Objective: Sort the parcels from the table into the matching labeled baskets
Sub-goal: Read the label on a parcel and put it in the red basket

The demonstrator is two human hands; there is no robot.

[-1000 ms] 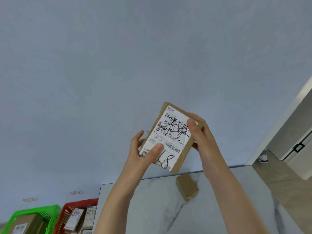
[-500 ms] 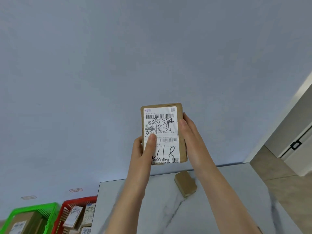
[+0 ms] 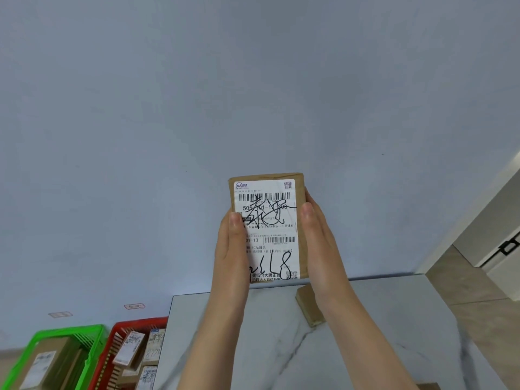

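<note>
I hold a brown cardboard parcel (image 3: 270, 220) upright in front of the wall, its white shipping label with black handwriting facing me. My left hand (image 3: 230, 249) grips its left edge with the thumb on the label. My right hand (image 3: 318, 243) grips its right edge, thumb on the front. A second small brown parcel (image 3: 309, 308) lies on the grey marble table (image 3: 253, 347) below, partly hidden by my right wrist. A red basket (image 3: 132, 330) and a green basket (image 3: 64, 333) with parcels stand at the lower left.
Small labels (image 3: 134, 306) are stuck on the blue wall above the baskets. A white door frame and tiled floor (image 3: 464, 280) lie to the right of the table. The corner of another brown parcel (image 3: 427, 386) shows at the bottom edge.
The parcel has turned from tilted to upright and squared to my view. Both hands shifted to its side edges, and my view dropped slightly toward the baskets.
</note>
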